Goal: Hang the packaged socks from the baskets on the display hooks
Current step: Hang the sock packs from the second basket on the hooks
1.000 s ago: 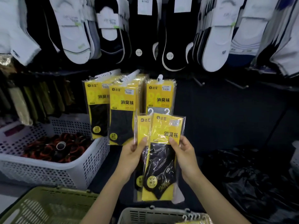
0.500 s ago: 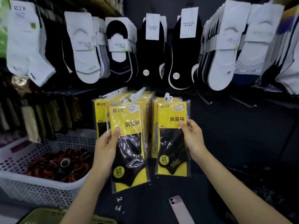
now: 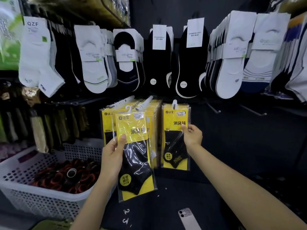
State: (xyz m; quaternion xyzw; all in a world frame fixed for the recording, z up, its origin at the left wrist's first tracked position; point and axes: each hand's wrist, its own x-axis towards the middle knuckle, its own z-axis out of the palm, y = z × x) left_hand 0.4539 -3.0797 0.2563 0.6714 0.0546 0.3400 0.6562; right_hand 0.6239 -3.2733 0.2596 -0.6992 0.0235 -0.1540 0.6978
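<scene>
While a white basket [image 3: 41,165] is sitting at the left, the left hand [image 3: 111,156] is gripping one sock pack [image 3: 137,156], thumb on its front, fingers behind it, in front of the hanging yellow packs [image 3: 156,123]. The right hand [image 3: 192,136] is pinching a second pack [image 3: 174,117] by its right edge, just beside that row.

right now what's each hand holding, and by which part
Left hand pinches one yellow sock pack by its left edge; right hand, a second pack by its right edge.

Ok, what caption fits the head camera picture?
Left hand holds one yellow sock pack while right hand pinches a second pack beside the hung packs.
</scene>
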